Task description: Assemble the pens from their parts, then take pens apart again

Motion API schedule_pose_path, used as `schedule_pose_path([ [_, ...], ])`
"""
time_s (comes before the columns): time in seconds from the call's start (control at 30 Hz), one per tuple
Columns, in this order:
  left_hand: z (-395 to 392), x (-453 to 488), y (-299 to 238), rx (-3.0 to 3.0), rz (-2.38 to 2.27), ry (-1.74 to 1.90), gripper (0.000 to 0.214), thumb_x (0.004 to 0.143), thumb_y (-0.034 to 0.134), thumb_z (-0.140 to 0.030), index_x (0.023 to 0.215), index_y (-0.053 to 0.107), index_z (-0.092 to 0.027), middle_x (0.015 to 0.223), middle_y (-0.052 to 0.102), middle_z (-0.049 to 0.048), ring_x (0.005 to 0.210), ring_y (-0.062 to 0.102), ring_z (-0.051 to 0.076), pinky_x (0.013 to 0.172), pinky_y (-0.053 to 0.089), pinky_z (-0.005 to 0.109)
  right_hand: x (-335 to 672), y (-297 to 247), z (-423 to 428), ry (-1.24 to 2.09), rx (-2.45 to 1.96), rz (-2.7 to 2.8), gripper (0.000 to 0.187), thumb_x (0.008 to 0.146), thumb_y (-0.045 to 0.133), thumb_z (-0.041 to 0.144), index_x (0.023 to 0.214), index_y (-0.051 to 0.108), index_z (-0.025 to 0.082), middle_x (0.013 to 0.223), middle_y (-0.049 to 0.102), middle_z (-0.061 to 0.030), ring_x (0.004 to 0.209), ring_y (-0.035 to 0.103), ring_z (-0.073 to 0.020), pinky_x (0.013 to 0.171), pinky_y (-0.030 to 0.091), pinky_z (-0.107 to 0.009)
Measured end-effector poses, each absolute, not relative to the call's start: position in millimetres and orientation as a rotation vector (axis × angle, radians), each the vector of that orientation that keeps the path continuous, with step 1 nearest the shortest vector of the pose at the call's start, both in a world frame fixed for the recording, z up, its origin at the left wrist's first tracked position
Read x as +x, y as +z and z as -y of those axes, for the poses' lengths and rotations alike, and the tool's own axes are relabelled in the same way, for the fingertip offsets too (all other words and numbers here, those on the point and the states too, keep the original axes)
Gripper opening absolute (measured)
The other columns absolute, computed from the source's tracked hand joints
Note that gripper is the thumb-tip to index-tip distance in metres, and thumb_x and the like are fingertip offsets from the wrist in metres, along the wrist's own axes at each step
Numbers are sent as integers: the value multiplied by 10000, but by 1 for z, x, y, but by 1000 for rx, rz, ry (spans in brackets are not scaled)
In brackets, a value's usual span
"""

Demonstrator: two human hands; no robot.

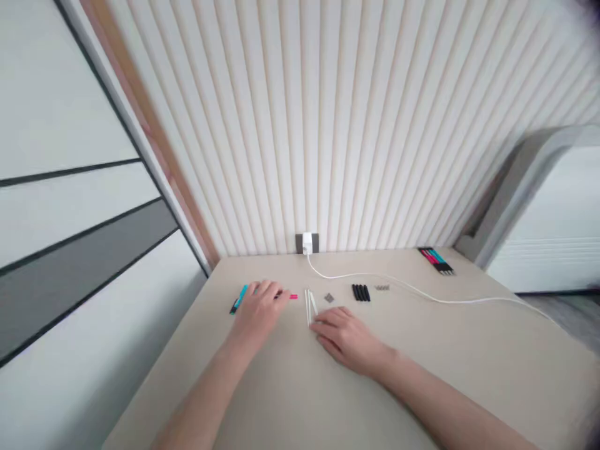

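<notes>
Though any lettering illegible, left hand [259, 307] spread over pens [239, 299], right hand [347, 339] flat beside white tubes [309, 304].

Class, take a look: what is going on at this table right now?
A person's two hands rest on a beige table. The left hand lies across a blue piece and a pink piece; whether it grips them is unclear. The right hand lies flat, fingertips beside thin white tubes. Black pieces lie farther right, untouched.

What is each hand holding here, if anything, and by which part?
Nothing is lifted. The left hand lies flat over the coloured pens; the right hand touches the near end of the white sticks with its fingertips.
</notes>
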State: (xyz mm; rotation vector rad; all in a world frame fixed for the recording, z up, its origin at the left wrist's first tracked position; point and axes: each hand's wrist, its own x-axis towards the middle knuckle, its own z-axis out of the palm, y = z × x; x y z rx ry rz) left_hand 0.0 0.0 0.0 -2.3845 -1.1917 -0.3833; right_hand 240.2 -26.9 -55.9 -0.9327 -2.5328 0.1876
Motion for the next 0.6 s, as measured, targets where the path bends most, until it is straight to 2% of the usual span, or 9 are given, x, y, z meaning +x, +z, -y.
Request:
schedule_pose_path([
  [0.17, 5, 10, -2, -2620, 913, -406, 142, 951, 494, -149, 991, 622, -197, 894, 622, 35, 872, 556, 190, 776, 379, 349, 243, -57, 26, 185, -1008, 2504, 252, 948, 482, 206, 1159, 617, 232, 976, 656, -56, 938, 573, -192, 854, 397, -334],
  [0.37, 13, 29, -24, -2790, 1001, -386, 169, 967, 467, -209, 918, 626, -185, 804, 610, 24, 806, 556, 187, 737, 387, 344, 246, -56, 23, 186, -1266, 2378, 187, 948, 489, 217, 1009, 666, 218, 880, 632, -49, 872, 575, -183, 810, 404, -301],
  [0.6, 18, 39, -32, -2896, 1058, -386, 181, 977, 447, -239, 918, 610, -187, 868, 623, 31, 853, 560, 193, 792, 413, 357, 248, -52, 20, 195, -1461, 2345, 216, 949, 488, 239, 948, 704, 225, 854, 648, -42, 862, 597, -177, 813, 397, -277],
])
